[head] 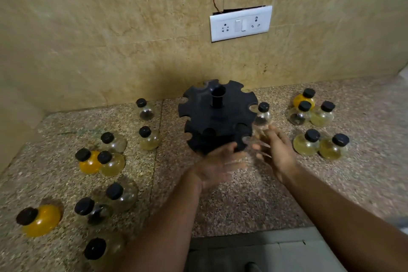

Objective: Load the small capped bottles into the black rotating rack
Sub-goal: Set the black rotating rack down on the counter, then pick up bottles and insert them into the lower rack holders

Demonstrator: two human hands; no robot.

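Observation:
The black rotating rack [217, 117] stands on the counter near the wall, its notched slots showing round the rim. My left hand [218, 162] reaches to the rack's lower front edge, fingertips touching it. My right hand [277, 150] holds a blurred clear bottle [254, 142] at the rack's front-right slot, its black cap against the rim. Another clear bottle [262, 116] sits at the rack's right rim; I cannot tell whether it hangs in a slot. Several capped bottles, clear, pale yellow and orange, stand left [111, 162] and right [306, 142] of the rack.
The speckled stone counter [231, 201] ends at a front edge below my forearms. A tiled wall with a white socket plate [241, 23] rises right behind the rack. An orange bottle [42, 219] lies near the front left corner.

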